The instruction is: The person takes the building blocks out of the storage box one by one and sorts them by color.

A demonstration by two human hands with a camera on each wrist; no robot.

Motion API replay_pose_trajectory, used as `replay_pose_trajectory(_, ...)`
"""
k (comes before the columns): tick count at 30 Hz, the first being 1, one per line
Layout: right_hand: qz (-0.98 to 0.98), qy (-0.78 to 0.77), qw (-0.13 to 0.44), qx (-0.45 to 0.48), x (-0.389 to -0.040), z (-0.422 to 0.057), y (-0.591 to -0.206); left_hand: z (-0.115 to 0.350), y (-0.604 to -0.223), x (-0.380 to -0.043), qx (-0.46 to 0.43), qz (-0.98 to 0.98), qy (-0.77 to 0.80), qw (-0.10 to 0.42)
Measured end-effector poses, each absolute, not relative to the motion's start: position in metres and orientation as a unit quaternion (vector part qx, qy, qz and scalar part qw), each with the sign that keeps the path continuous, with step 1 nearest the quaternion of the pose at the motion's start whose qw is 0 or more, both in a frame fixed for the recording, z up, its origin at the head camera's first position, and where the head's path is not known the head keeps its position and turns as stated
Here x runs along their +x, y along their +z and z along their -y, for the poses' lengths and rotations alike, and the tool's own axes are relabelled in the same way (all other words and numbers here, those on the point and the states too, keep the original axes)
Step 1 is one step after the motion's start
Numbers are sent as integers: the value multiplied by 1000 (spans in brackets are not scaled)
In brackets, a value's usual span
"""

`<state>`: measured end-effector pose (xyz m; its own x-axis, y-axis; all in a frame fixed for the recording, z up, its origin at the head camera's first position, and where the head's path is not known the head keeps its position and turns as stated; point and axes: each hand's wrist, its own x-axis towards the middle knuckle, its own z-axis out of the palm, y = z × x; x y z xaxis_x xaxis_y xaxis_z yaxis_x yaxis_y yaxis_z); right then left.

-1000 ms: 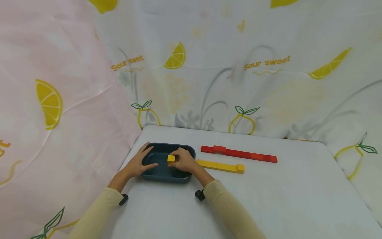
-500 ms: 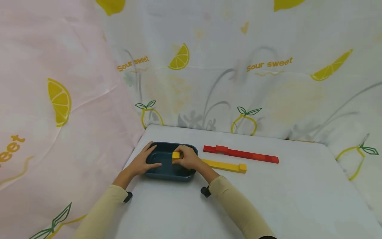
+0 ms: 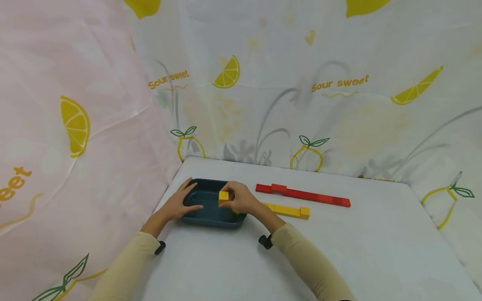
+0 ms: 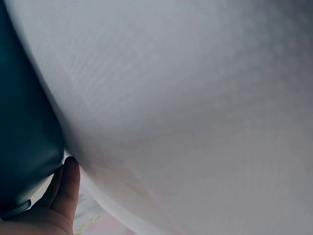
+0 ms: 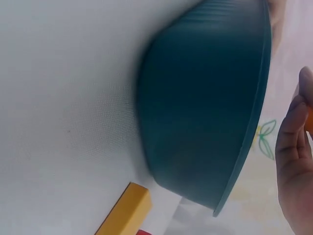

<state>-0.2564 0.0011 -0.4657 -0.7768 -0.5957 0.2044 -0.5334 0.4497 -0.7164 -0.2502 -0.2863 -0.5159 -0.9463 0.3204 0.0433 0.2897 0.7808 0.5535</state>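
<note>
A dark teal tray (image 3: 211, 225) sits at the left of the white table. My left hand (image 3: 175, 207) rests at its left end with straight fingers, the thumb reaching over the inside. In the left wrist view, fingertips (image 4: 71, 169) touch the tray's outer wall (image 4: 29, 112). My right hand (image 3: 242, 198) pinches a yellow block (image 3: 224, 197) over the tray's right half. Beneath that hand a bit of another yellow piece (image 3: 236, 212) shows; the rest is hidden. In the right wrist view the held block (image 5: 309, 120) looks orange, partly cut off by the frame edge.
To the right of the tray lies a yellow row of blocks (image 3: 288, 210) with one raised block at its right end. Behind it stretches a longer red row (image 3: 305, 193), with one raised piece near its left end. Lemon-print cloth (image 3: 263, 104) hangs behind the table.
My right hand, still pinching the yellow block, has shifted slightly right over the tray. A bit of another yellow piece now shows below it. The left hand stays at the tray's left end.
</note>
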Motion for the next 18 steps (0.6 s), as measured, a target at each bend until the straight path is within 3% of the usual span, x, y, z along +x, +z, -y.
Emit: replay_pose_trajectory(18,-843,-415,26,-342,-240,-20,-465,287,-516,-251,165,-943,287,25)
